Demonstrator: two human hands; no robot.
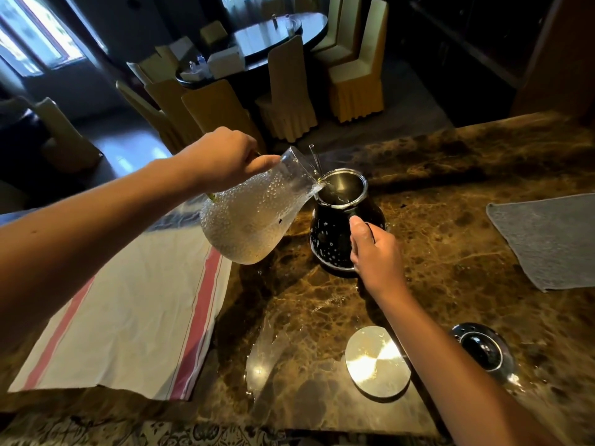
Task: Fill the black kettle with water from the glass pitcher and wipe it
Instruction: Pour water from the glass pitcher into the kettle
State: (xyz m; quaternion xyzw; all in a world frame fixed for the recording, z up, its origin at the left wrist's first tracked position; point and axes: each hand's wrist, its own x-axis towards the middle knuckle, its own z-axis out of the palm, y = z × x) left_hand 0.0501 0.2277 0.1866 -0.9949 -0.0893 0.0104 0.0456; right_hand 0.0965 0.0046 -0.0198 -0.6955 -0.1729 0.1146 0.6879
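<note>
**Pour in progress, kettle at frame centre**

We see the black kettle (pixel 341 226) upright on the marble counter (pixel 450 259), centre of frame, lid off, steel interior visible; water level inside: can't tell. Glass pitcher (pixel 254 210) tilted just left of it, spout at the kettle rim, water inside. Left hand (pixel 222 156) clamped on the pitcher neck. Right hand (pixel 375 252) wrapped around the kettle handle. Round metal disc (pixel 377 362) lower centre. Striped towel (pixel 128 310) lower left, grey cloth (pixel 550 239) right edge.
</note>
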